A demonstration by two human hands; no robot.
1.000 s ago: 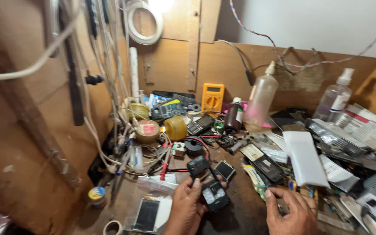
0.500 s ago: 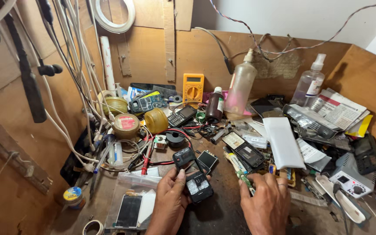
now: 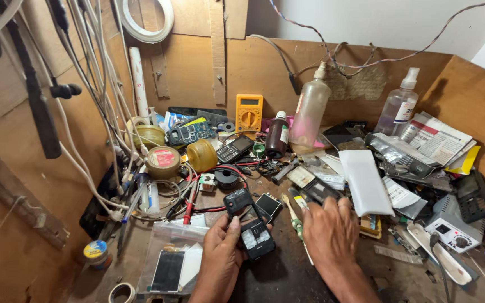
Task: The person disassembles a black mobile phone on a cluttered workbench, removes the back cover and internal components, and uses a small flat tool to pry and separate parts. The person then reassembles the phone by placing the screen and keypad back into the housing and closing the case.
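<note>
Left hand (image 3: 220, 255) grips a small black phone (image 3: 256, 238), casing off, innards showing; right hand (image 3: 329, 233) rests loosely curled on the cluttered bench (image 3: 287, 278), holding nothing.

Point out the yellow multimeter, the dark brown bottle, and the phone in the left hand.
Multimeter (image 3: 249, 113), head view, on its round dial.
Brown bottle (image 3: 277, 140), head view, on its dark body.
Phone (image 3: 256, 239), head view, on its open back, beside the left hand (image 3: 220, 261).

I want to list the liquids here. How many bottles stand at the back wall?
3: a small dark bottle, a tall cloudy bottle beside it, a clear spray bottle farther right. Clutter may hide more.
</note>
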